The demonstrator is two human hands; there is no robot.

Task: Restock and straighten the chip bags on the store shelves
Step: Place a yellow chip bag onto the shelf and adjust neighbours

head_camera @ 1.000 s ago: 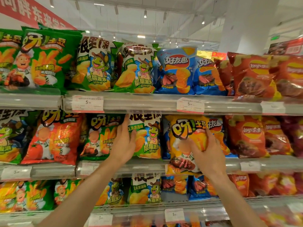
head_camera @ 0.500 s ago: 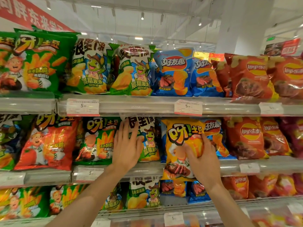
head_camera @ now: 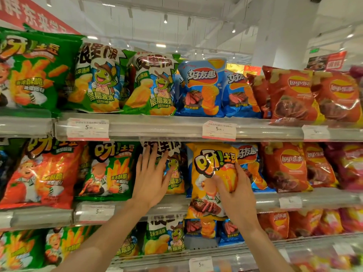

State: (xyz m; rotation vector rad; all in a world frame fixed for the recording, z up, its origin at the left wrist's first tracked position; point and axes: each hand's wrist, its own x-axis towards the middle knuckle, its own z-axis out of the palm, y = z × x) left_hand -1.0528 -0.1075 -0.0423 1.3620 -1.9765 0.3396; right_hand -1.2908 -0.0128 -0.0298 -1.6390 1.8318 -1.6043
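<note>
Since a second ago, the left hand (head_camera: 151,179) has slid up the green turtle bag (head_camera: 172,169), fingers now straight and spread flat against it. At its 3 o'clock, the right hand (head_camera: 235,193) grips the glossy yellow chip bag (head_camera: 212,173), thumb and fingers pinching its crinkled front; its bottom overhangs the middle shelf (head_camera: 314,199). That shelf holds puffy foil bags: red (head_camera: 43,175), green (head_camera: 110,169), blue (head_camera: 253,167), Lay's (head_camera: 284,167).
</note>
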